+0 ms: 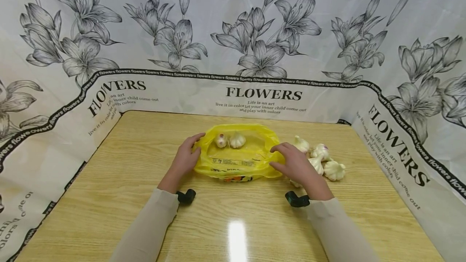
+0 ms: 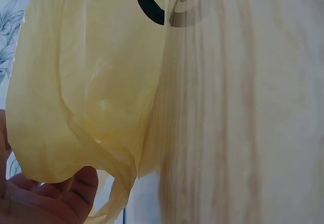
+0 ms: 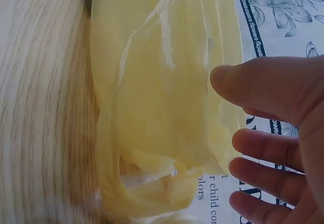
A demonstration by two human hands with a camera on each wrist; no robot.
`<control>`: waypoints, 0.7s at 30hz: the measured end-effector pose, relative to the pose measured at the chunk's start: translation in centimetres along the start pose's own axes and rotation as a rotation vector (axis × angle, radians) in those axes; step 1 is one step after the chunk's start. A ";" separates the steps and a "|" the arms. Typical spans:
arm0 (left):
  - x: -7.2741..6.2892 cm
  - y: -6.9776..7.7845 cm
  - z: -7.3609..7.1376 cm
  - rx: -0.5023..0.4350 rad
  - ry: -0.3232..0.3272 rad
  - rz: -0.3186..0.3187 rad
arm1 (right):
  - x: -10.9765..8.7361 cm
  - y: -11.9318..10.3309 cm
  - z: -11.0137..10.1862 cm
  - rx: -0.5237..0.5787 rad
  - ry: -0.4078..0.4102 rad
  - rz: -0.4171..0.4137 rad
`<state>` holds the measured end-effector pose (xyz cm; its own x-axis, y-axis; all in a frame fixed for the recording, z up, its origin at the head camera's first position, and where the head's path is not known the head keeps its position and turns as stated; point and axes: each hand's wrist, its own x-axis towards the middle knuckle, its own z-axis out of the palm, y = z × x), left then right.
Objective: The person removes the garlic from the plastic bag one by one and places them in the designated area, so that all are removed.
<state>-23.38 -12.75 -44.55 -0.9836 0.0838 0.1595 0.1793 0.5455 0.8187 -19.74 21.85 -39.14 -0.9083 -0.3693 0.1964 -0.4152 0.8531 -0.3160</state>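
A yellow bag (image 1: 238, 172) sits in the middle of the frame on a wooden counter (image 1: 109, 205), with its mouth wide open. Two garlic bulbs (image 1: 237, 140) are inside it, side by side near the back, and the one on the left has a little reddish mark. The front of the bag has black writing and a bit of orange on it.

The left hand (image 1: 185, 160) is at the left edge of the bag, and its fingers touch the thin plastic. It is hard to see if they pinch it, so that cannot be told. The right hand (image 1: 294, 164) is at the right edge of the bag. Its fingers are spread apart, and the thumb is up against the plastic.

Just right of that hand, a small pile of garlic (image 1: 334, 170) lies on the counter, and one bulb is partly hidden under the hand. Both arms have pale sleeves (image 1: 147, 225) and come up from the bottom of the frame. Behind it all hangs a white cloth (image 1: 207, 104) with gray flowers and black words
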 end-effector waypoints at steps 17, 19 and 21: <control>-0.2 0.5 0.0 -0.003 0.000 -0.011 | 3.2 -1.7 2.2 0.104 -0.005 0.048; -0.3 0.5 0.0 -0.004 0.000 -0.001 | 3.5 -2.0 2.4 0.120 -0.007 0.065; -0.3 0.5 0.0 -0.003 0.000 0.009 | 3.9 -2.2 2.6 0.137 -0.005 0.078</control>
<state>-23.05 -12.51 -44.21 -0.9820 0.0885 0.1669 0.1880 0.5425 0.8188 -22.46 17.57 -40.08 -0.9381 -0.3065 0.1616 -0.3464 0.8209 -0.4540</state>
